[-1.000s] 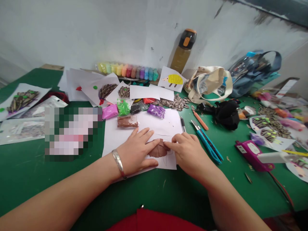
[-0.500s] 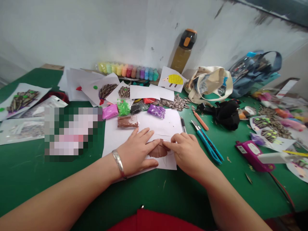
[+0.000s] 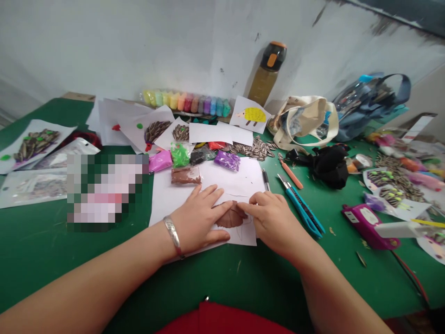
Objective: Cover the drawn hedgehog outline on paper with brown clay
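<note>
A flat patch of brown clay lies on a white paper sheet on the green table. My left hand rests flat on the paper, fingers spread, with the index finger against the clay's left edge. A silver bracelet is on that wrist. My right hand has its fingers curled, and the fingertips press on the clay's right side. A brown clay bag sits just beyond my left hand.
Pink, green and purple clay bags lie behind the paper, with sunflower seeds. A teal cutter, pen and orange tool lie to the right. Bottle, bags and seed pictures line the back.
My right fingertips have shifted slightly left over the clay; the view drifted a little. My left hand has stayed flat on the paper.
</note>
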Tool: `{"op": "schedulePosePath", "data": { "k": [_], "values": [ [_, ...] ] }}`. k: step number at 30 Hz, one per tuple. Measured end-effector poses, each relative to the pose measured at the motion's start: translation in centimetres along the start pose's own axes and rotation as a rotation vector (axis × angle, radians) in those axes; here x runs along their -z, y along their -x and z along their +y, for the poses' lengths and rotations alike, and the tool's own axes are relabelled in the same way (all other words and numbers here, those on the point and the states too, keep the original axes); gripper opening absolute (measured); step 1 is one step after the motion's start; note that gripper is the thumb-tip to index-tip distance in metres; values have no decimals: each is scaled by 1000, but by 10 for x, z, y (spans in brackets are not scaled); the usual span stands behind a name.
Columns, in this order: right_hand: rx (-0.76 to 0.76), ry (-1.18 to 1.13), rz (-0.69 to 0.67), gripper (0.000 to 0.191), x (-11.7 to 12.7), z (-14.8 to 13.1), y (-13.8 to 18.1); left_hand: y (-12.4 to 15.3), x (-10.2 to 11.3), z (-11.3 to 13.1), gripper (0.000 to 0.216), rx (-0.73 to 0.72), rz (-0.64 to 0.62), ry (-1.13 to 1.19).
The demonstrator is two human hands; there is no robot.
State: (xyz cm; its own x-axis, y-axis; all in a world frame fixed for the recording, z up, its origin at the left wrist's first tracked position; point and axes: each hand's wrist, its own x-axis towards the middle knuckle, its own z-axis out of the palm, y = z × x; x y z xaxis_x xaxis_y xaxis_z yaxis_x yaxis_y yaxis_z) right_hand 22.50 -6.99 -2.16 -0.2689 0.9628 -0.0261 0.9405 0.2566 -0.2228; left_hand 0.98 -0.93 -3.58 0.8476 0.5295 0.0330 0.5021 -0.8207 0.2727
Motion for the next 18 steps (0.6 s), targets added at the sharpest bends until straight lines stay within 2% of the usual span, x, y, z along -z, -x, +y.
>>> {"op": "schedulePosePath", "data": {
  "k": [7,15,18],
  "values": [
    [-10,101,-7,29,-2,-4,-2,0,1,1,70,17,-41,-17],
    [-2,9,10,40,-1,-1,-1,-1,1,0,71,1,-33,-26],
    [13,56,9,36,-3,-4,-2,0,1,0,70,7,-38,-23]
  ]
}}
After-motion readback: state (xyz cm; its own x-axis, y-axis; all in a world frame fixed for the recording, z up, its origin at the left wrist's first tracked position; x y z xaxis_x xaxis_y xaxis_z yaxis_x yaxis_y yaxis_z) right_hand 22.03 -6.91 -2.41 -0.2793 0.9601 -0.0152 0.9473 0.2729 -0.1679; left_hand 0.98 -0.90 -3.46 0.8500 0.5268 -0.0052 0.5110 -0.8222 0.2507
